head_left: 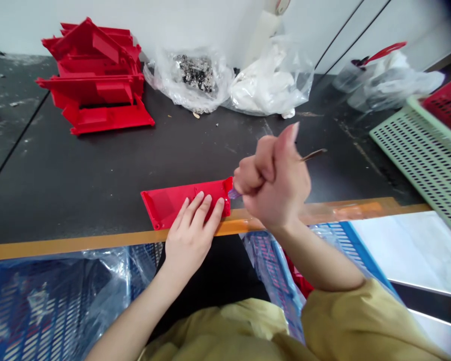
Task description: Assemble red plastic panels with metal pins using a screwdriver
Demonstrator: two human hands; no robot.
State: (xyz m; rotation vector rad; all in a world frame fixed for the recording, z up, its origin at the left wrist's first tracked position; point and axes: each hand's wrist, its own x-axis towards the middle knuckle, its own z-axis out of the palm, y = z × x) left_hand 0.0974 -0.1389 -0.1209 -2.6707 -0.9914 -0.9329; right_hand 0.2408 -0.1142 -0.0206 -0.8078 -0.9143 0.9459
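A flat red plastic part lies at the near edge of the dark table. My left hand rests on it with fingers stretched flat, pressing it down. My right hand is clenched in a fist at the part's right end, gripping a thin metal tool whose handle sticks out to the right. A small purple bit shows between the fist and the part; the tool's tip is hidden.
A stack of red plastic parts stands at the back left. Plastic bags hold small metal pieces and white items. A green basket and red basket sit right. Blue crates lined with plastic are below the table edge.
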